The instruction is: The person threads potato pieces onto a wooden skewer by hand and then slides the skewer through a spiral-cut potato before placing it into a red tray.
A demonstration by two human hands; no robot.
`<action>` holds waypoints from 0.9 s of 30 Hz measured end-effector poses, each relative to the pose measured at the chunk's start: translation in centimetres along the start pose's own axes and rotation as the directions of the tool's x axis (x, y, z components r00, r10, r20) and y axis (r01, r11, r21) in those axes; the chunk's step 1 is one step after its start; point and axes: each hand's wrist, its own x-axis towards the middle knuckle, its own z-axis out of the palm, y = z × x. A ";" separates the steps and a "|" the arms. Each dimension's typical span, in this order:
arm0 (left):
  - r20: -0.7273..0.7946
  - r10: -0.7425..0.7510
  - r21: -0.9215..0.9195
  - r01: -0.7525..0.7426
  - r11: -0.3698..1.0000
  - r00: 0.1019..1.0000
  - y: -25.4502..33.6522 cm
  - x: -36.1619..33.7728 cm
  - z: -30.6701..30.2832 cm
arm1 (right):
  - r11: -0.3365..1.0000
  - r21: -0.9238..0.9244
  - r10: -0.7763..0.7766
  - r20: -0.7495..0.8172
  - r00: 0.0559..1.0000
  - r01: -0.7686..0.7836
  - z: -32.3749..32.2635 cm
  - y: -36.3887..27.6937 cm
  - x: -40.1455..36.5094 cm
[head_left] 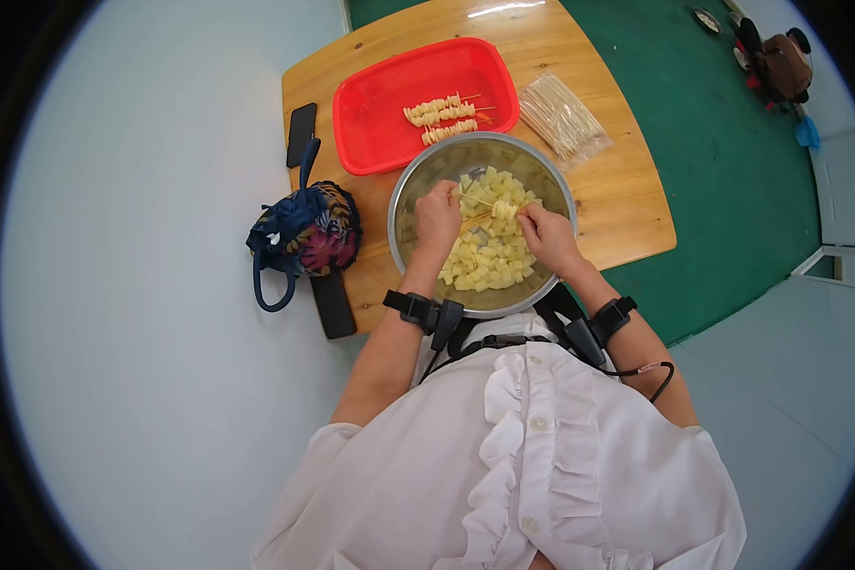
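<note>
Over a large steel bowl point(399, 223), my two hands hold a thin wooden skewer point(477, 199) between them. My left hand point(438, 220) is closed on its bare left end. Several pale yellow slices point(504, 211) are bunched on the skewer towards the right. Beside them my right hand point(549, 237) is pinched at the skewer's right end; whether a slice is also between its fingers is hidden. Many pale yellow pieces point(489, 261), looking like cut potato, lie in the bowl below. A few more sticks appear among them under my hands.
Behind the bowl, a red plastic basket point(370, 114) holds several filled skewers point(446, 116). A clear bag of wooden sticks point(565, 116) lies at its right. On the left are a dark phone point(301, 128), a patterned bag point(318, 228) and another black flat device point(332, 304) on the wooden table point(627, 214).
</note>
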 end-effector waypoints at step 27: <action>0.731 -0.069 0.300 -0.229 0.926 0.679 -2.4 -1.9 -1.4 | 0.989 0.072 0.130 -0.038 0.991 -0.127 0.1 -0.3 0.5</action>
